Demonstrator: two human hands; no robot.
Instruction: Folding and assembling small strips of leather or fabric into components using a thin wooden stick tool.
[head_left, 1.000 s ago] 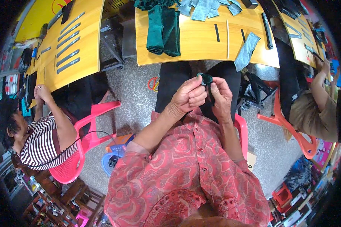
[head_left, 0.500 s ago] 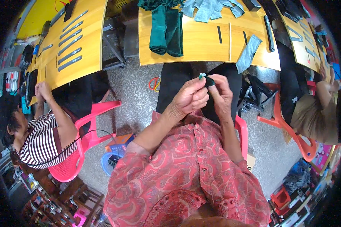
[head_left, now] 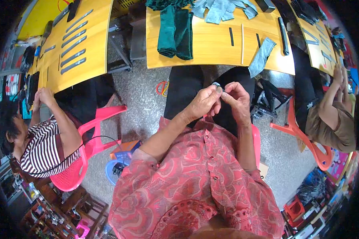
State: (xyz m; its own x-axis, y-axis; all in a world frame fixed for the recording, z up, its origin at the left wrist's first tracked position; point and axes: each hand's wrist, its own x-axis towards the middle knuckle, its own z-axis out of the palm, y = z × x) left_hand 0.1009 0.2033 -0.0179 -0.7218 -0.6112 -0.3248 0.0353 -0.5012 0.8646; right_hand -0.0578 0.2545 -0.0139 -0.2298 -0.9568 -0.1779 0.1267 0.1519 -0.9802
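Observation:
Over my lap my two hands meet with bent, pinching fingers. My left hand [head_left: 203, 104] is closed on a small piece with a pale bluish end [head_left: 215, 84], which pokes out past the thumb and forefinger. Close beside it, my right hand [head_left: 238, 104] is closed too, its thumb toward the left fingertips; what it grips is hidden. Ahead on the table [head_left: 215, 44] lie folded dark green velvet strips [head_left: 166, 34], a heap of pale blue-grey fabric strips [head_left: 219, 11] and one blue-grey strip [head_left: 262, 57] hanging over the near edge.
Dark bars [head_left: 283, 36] and a thin white stick [head_left: 242, 44] lie on the table. A person in stripes [head_left: 48, 147] sits at the left table on a pink chair [head_left: 73, 175]; another person [head_left: 333, 123] sits at right. A blue basin [head_left: 115, 171] stands on the floor.
Both hands have dropped slightly toward my lap. The dark green strip that showed between my fingers is now mostly hidden. The person at right has raised their forearms toward the table.

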